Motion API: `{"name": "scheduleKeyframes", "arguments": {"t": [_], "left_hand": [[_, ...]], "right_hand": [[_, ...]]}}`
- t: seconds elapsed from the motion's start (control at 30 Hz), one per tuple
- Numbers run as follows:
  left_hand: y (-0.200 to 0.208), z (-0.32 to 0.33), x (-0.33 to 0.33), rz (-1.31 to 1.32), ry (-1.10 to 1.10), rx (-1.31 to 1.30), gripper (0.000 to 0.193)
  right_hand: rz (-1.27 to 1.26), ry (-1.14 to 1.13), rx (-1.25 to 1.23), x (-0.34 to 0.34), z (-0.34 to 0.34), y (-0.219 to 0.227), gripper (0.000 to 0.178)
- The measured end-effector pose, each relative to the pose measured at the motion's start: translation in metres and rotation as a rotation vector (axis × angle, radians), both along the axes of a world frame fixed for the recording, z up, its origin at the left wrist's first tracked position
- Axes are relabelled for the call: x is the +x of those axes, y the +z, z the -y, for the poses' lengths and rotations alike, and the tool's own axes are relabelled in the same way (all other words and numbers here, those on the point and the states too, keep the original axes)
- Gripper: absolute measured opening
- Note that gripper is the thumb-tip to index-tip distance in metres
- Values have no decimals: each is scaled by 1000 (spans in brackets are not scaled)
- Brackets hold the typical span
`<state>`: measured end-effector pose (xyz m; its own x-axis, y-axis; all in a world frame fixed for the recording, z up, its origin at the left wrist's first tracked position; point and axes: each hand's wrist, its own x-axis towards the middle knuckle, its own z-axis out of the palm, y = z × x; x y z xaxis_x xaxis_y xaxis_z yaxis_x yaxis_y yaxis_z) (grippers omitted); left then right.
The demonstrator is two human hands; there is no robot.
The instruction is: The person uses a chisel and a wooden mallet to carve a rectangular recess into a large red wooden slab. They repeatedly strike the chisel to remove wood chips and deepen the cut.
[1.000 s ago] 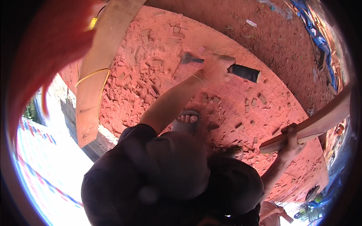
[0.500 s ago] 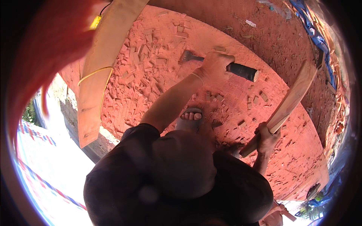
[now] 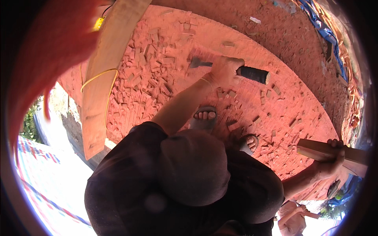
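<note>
My left hand [image 3: 226, 71] is wrapped round a chisel-like tool, with its black-wrapped handle [image 3: 254, 74] sticking out to the right. On the other side of the fist its flared metal blade [image 3: 199, 63] points left, low over the reddish surface; whether it touches cannot be told. Out at the far right, my right hand [image 3: 332, 160] grips a long brown piece of wood [image 3: 309, 148]. That wood lies roughly level, its right end running toward the dark rim of the picture.
Wood chips [image 3: 143, 84] litter the reddish curved surface [image 3: 220, 31]. My sandalled feet [image 3: 206, 116] stand on it. A curved timber [image 3: 96, 106] with a yellow band rises at left, beside blurred red cloth [image 3: 55, 51]. Another person [image 3: 292, 220] shows at lower right; blue sheeting [image 3: 325, 31] lies upper right.
My right hand has swung outward to the right with the piece of wood, which has turned from a steep slant to nearly level. My right foot shows now. The left hand stays almost in place.
</note>
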<state>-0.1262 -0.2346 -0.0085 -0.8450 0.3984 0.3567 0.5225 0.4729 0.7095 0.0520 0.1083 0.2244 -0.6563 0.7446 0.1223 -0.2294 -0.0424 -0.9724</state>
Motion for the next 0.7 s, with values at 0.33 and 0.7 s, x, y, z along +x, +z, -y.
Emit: {"name": "scheduleKeyframes", "arguments": {"t": [0.33, 0.7], "left_hand": [[12, -1, -15, 22, 47, 8, 13], [-13, -7, -6, 3, 60, -137, 15]], "right_hand": [[893, 590, 194, -13, 131, -137, 34], [-27, -129, -134, -83, 52, -9, 25]]}}
